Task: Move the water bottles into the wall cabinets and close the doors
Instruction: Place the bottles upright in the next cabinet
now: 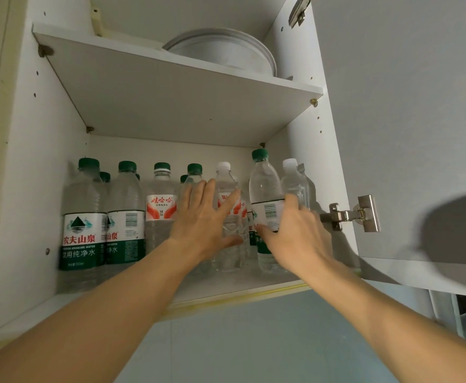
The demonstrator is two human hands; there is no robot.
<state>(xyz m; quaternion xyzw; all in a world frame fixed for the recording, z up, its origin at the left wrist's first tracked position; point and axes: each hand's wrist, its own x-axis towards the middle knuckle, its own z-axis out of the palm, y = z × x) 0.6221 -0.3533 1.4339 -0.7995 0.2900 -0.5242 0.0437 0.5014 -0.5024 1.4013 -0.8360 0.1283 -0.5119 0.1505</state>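
On lower cabinet shelf [226, 288]: right hand [295, 233] grips green-capped bottle [265, 189], seemingly lifted; left hand [204, 222], at its 9 o'clock, fingers spread.

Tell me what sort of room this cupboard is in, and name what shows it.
Probably a home kitchen. An open white wall cabinet with a metal door hinge holds clear plastic water bottles with green and white caps on its lower shelf, and a stack of round white plates sits on the upper shelf.
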